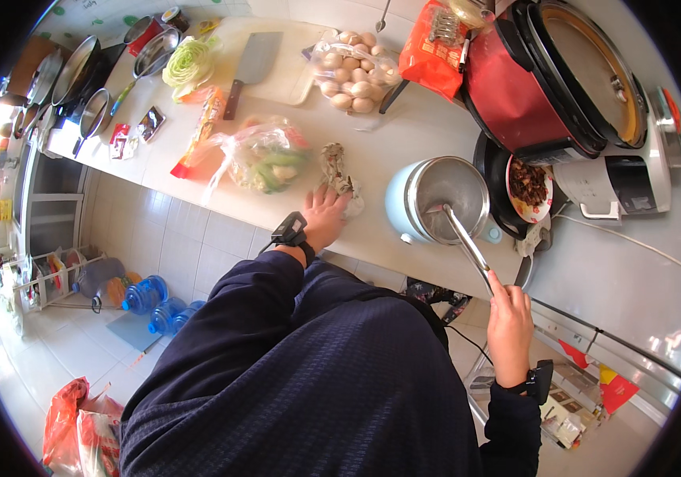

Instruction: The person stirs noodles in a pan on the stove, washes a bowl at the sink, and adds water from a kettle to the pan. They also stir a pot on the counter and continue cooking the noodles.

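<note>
My right hand [510,325] grips the metal handle of a ladle [466,238], whose lower end is inside a light blue electric pot [403,200] with a steel interior. My left hand [324,217] lies with spread fingers on the countertop, against a crumpled patterned cloth or bag [334,164] and some white plastic. Left of that hand is a clear plastic bag of green vegetables [269,158]. A red and orange food packet [200,134] lies beside it. Farther back, a cleaver [260,56] rests on a cutting board [302,77], near a cut cabbage [188,65] and a bag of eggs [355,71].
Right of the pot stand a black pan [489,167], a patterned bowl of dark food [530,185], a white appliance [621,185] and a large red cooker [525,89]. Pans [96,113] stand at the far left. Blue water bottles [146,293] lie on the floor.
</note>
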{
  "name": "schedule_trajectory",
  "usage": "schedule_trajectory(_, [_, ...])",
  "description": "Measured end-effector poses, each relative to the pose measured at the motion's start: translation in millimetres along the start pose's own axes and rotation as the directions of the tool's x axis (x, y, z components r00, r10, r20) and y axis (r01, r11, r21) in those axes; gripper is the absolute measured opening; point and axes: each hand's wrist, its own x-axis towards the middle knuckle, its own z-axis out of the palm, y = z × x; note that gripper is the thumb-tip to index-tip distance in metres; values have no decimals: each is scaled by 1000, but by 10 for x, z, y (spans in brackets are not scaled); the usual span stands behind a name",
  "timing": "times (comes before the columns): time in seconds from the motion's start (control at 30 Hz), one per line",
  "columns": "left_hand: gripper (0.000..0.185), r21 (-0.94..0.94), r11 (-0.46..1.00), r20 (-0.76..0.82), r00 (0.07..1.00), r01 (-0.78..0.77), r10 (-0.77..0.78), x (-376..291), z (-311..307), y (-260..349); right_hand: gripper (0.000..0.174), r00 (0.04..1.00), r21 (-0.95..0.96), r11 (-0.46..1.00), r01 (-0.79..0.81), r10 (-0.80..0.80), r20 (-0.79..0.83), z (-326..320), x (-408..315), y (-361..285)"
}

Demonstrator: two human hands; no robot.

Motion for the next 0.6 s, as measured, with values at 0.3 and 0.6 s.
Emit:
schedule_trajectory(0.3, [62, 9, 962, -422, 871, -274, 252, -71, -835, -126, 53, 999, 9, 1000, 22, -22, -34, 99, 198, 33])
schedule_trajectory(0.6, [34, -356, 924, -569, 753, 136, -330, -369, -1276, -1203, 53, 994, -93, 995, -22, 12, -109, 206, 249, 18])
